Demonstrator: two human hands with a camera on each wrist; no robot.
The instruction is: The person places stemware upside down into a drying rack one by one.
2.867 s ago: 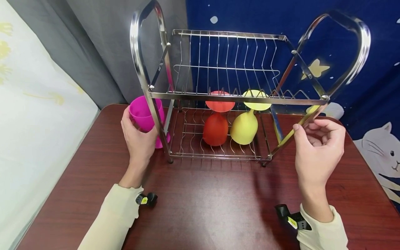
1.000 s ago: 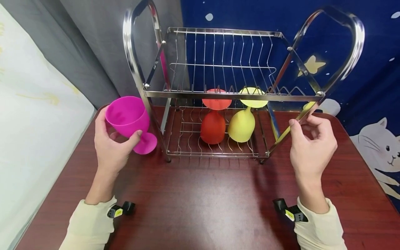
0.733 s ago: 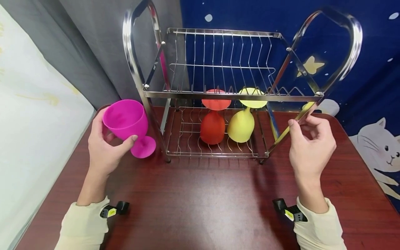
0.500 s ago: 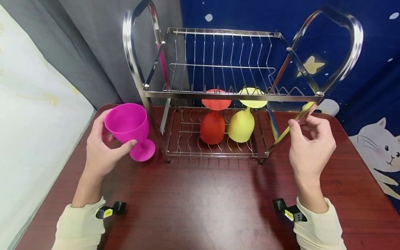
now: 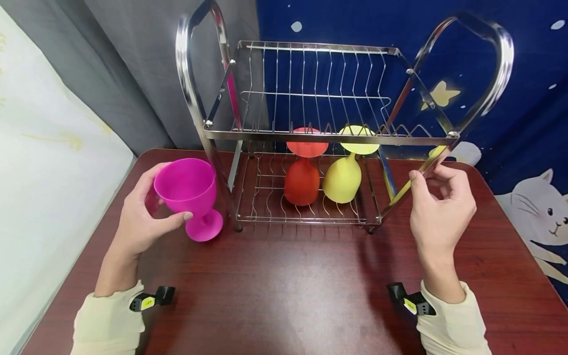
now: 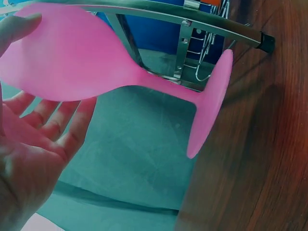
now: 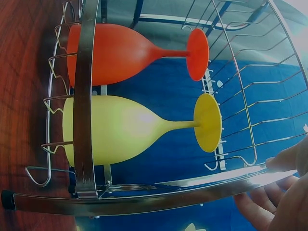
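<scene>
My left hand (image 5: pixel 143 209) holds a magenta goblet (image 5: pixel 190 185) by its bowl, thumb on the near side and fingers round the far side. The goblet is mouth up, just left of the two-tier metal dish rack (image 5: pixel 330 136); in the left wrist view its foot (image 6: pixel 211 103) appears near the tabletop, contact unclear. My right hand (image 5: pixel 443 212) pinches the rack's right front post, thumb in front and fingers behind. On the lower tier, a red goblet (image 5: pixel 302 182) and a yellow goblet (image 5: pixel 342 180) stand upside down side by side, feet up near the upper tier.
The rack stands on a dark reddish-brown wooden table (image 5: pixel 284 286). Curved handles rise at both its ends. A grey curtain (image 5: pixel 133 74) and a blue patterned cloth (image 5: pixel 337 19) hang behind; white cloth (image 5: pixel 49 148) hangs at the left.
My left hand has carried the magenta goblet out from behind the rack's left front post, first leftward, then toward me and slightly right. The right hand stays on its post.
</scene>
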